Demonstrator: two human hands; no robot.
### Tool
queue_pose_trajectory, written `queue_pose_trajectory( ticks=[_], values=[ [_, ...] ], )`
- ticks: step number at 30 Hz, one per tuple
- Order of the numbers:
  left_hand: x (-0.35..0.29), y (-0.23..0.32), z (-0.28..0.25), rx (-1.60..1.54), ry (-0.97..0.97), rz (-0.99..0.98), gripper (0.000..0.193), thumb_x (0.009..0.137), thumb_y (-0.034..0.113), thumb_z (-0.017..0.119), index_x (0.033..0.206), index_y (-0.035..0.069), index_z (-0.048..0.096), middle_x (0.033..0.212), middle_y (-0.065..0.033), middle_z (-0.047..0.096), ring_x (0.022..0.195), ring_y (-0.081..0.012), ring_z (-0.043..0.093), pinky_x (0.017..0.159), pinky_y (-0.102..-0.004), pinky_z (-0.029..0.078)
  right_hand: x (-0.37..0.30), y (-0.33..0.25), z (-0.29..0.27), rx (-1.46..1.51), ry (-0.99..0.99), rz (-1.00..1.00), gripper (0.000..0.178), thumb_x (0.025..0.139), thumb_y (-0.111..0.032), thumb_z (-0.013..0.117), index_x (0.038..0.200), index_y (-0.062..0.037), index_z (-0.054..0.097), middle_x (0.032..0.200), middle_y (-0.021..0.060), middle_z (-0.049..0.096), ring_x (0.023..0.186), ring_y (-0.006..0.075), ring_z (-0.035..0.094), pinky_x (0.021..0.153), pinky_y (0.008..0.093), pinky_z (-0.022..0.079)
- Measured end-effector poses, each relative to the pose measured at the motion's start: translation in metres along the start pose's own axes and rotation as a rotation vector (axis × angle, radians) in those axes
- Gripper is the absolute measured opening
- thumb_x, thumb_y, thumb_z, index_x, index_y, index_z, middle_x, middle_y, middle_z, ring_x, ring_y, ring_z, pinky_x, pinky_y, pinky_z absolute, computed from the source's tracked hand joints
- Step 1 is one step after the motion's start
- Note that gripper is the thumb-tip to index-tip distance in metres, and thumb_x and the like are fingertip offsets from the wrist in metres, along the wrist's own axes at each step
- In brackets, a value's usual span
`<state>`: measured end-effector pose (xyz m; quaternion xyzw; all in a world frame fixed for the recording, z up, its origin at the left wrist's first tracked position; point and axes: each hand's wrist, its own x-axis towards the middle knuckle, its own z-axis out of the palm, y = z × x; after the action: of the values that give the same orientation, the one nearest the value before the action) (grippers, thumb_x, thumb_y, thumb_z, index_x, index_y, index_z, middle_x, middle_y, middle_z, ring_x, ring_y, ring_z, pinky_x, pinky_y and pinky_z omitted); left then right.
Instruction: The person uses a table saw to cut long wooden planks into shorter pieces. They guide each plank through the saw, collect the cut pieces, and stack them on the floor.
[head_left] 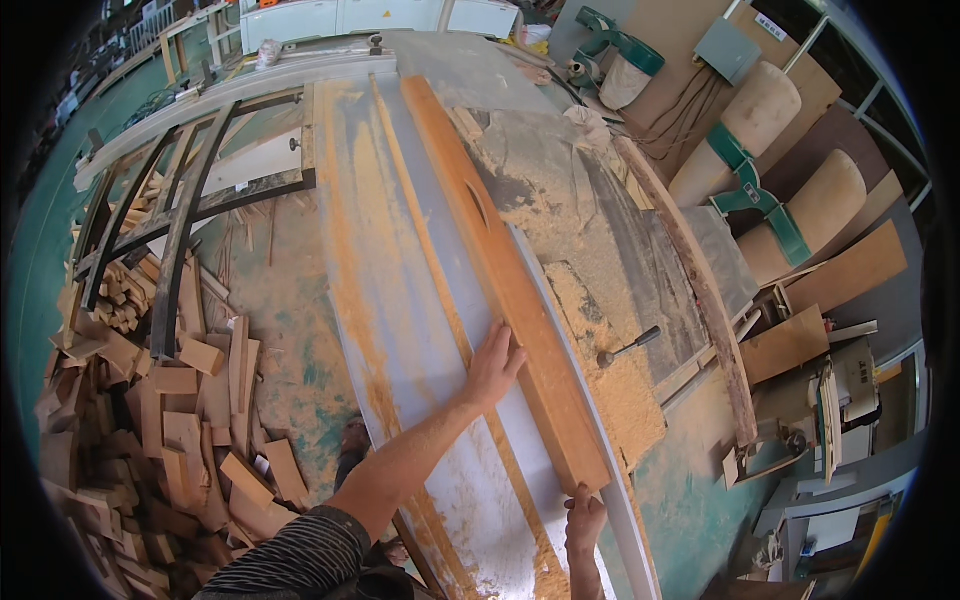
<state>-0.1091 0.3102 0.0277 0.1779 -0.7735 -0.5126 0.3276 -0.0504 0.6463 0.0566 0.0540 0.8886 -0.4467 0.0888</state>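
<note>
A long orange-brown wooden beam point(515, 285) lies lengthwise on the sliding table of a panel saw, its near end toward me. My left hand point(494, 366) is closed against the beam's left edge, about two-thirds of the way down, fingertips over the top. At the near end, my right hand point(585, 520) is curled, with a fingertip or thumb pressed on the end; its other fingers are tucked under and partly hidden. A thin crescent shape point(479, 207) stands at the beam's upper middle, and I cannot make out what it is.
The pale sliding table point(400, 330) is streaked with sawdust. A black-knobbed lever point(630, 346) sticks up on the sawdust-covered saw table right of the beam. Offcuts point(180, 430) are heaped on the left below a dark metal frame point(185, 215). Dust-collector bags point(735, 130) stand far right.
</note>
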Motion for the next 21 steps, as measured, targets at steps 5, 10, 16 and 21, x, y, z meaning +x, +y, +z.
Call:
queue_pose_trajectory(
  ticks=[5, 10, 16, 21],
  values=[
    [0.011, -0.003, -0.005, -0.009, -0.002, 0.02, 0.033, 0.097, 0.023, 0.059, 0.118, 0.0, 0.047, 0.122, -0.0217, 0.05, 0.107, -0.0441, 0.054, 0.087, -0.0492, 0.047, 0.003, -0.008, 0.01, 0.036, 0.019, -0.009, 0.054, 0.101, -0.037, 0.06, 0.065, 0.0035, 0.061, 0.049, -0.0021, 0.042, 0.043, 0.0064, 0.035, 0.041, 0.0292, 0.024],
    [0.02, -0.009, -0.009, 0.014, 0.011, 0.015, 0.032, 0.097, 0.024, 0.059, 0.114, 0.0, 0.047, 0.119, -0.0202, 0.05, 0.104, -0.0433, 0.055, 0.085, -0.0486, 0.047, 0.001, -0.032, 0.017, 0.03, -0.009, 0.001, 0.054, 0.102, -0.037, 0.059, 0.065, 0.0032, 0.061, 0.049, -0.0027, 0.042, 0.044, 0.0061, 0.035, 0.042, 0.0289, 0.023],
    [0.033, -0.015, -0.015, -0.052, -0.022, -0.014, 0.032, 0.097, 0.025, 0.058, 0.115, 0.0, 0.047, 0.118, -0.0206, 0.051, 0.104, -0.0431, 0.055, 0.085, -0.0489, 0.047, 0.006, -0.036, 0.028, 0.041, -0.01, 0.001, 0.054, 0.102, -0.037, 0.059, 0.066, 0.0032, 0.061, 0.05, -0.003, 0.041, 0.044, 0.0058, 0.034, 0.042, 0.0285, 0.023],
    [0.044, -0.028, -0.018, 0.003, 0.068, 0.105, 0.035, 0.097, 0.025, 0.059, 0.118, -0.001, 0.047, 0.12, -0.0216, 0.051, 0.104, -0.044, 0.055, 0.085, -0.0498, 0.047, 0.01, -0.046, 0.035, -0.001, -0.038, 0.008, 0.053, 0.102, -0.037, 0.058, 0.072, 0.0055, 0.063, 0.055, 0.0011, 0.048, 0.049, 0.0077, 0.039, 0.045, 0.0301, 0.028]
  ],
)
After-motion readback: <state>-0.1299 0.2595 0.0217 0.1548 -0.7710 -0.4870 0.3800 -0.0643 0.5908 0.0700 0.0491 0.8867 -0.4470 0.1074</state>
